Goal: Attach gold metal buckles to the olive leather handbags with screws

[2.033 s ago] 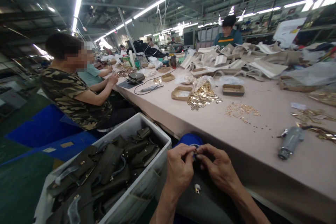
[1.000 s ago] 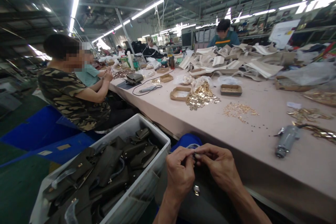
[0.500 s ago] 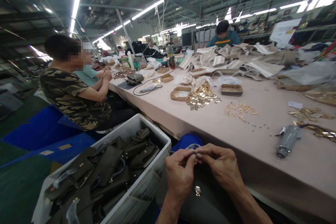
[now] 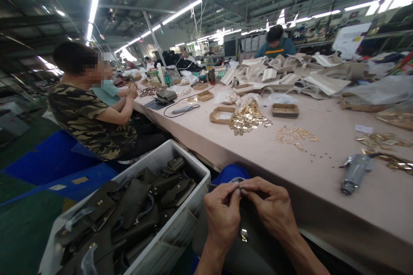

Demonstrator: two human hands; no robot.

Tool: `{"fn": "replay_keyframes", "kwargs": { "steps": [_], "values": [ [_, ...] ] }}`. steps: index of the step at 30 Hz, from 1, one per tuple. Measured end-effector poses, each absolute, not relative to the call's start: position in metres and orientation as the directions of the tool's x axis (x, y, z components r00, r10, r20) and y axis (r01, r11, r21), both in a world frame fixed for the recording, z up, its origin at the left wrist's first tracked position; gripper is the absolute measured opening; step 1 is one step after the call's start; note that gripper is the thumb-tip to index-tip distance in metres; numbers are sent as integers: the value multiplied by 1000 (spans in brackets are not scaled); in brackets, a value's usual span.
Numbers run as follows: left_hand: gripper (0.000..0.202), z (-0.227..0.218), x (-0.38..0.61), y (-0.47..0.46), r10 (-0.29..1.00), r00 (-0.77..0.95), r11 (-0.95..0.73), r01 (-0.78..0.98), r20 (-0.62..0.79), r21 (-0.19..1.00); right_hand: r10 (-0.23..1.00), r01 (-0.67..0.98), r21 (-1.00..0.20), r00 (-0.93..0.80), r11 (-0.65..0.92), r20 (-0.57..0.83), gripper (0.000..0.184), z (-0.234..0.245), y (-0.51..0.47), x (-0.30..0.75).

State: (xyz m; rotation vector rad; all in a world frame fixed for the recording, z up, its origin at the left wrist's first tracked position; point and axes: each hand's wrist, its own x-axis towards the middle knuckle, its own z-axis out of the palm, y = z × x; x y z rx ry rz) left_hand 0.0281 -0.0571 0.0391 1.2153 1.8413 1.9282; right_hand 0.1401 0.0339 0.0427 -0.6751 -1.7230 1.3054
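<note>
Factory floor: a worker's left hand (image 4: 222, 217) and right hand (image 4: 274, 210) meet fingertip to fingertip. The fingers of both are pinched tight on a small metal fitting (image 4: 239, 187), held just below the tabletop (image 4: 290, 167) edge and above a dark bag (image 4: 247, 258) bearing a shiny clasp (image 4: 244, 235). A white bin (image 4: 174, 236) of olive bags (image 4: 135, 206) stands just left of the hands. Gold hardware (image 4: 250, 120) and a grey power tool (image 4: 354, 173) lie on the tabletop, where a person in a camouflage shirt (image 4: 90, 116) sits.
</note>
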Motion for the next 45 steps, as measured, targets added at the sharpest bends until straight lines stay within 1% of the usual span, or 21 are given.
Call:
{"fn": "replay_keyframes", "kwargs": {
  "steps": [5,9,15,20,25,31,34,38,45],
  "values": [
    [22,41,29,-57,629,-627,-197,444,460,874,823,-86,-945,-469,317,319,7,43,34,140],
    [23,43,31,-57,610,-607,-200,504,510,840,846,-55,-951,-442,305,297,6,43,33,140],
    [22,40,32,-56,610,-622,-186,489,490,852,841,-36,-952,-459,303,286,9,45,31,142],
    [25,39,33,-56,597,-605,-212,514,526,831,818,-26,-935,-477,353,322,13,45,29,142],
    [23,41,35,-56,589,-594,-222,533,549,816,806,-20,-927,-487,375,337,13,45,30,142],
    [23,42,36,-56,583,-533,-215,626,613,749,790,-4,-935,-533,355,302,15,47,30,145],
    [22,41,37,-55,573,-522,-207,653,631,728,793,16,-943,-546,332,270,12,47,30,147],
    [21,42,40,-57,604,-533,-167,642,592,748,788,58,-938,-562,341,251,11,48,30,150],
    [19,43,44,-59,667,-579,-65,582,469,811,769,140,-859,-531,493,355,9,45,26,149]
  ]
}}
